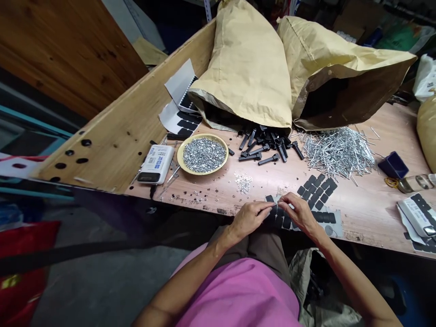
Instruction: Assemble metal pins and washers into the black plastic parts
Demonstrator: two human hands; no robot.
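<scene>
My left hand (250, 219) and my right hand (299, 212) meet at the table's front edge, fingertips pinched together over a backing sheet of black pads (320, 217). What they pinch is too small to make out. More black pads (318, 188) lie loose just behind the sheet. A small heap of silver washers (243, 181) sits a little beyond my left hand.
A yellow dish of silver nuts (203, 154), a white power bank (156, 164), black plastic handles (264, 145) spilling from two tan paper sacks (248, 68), a pile of metal pins (339, 152), a blue box (393, 165), and pad sheets (418, 218) at the right.
</scene>
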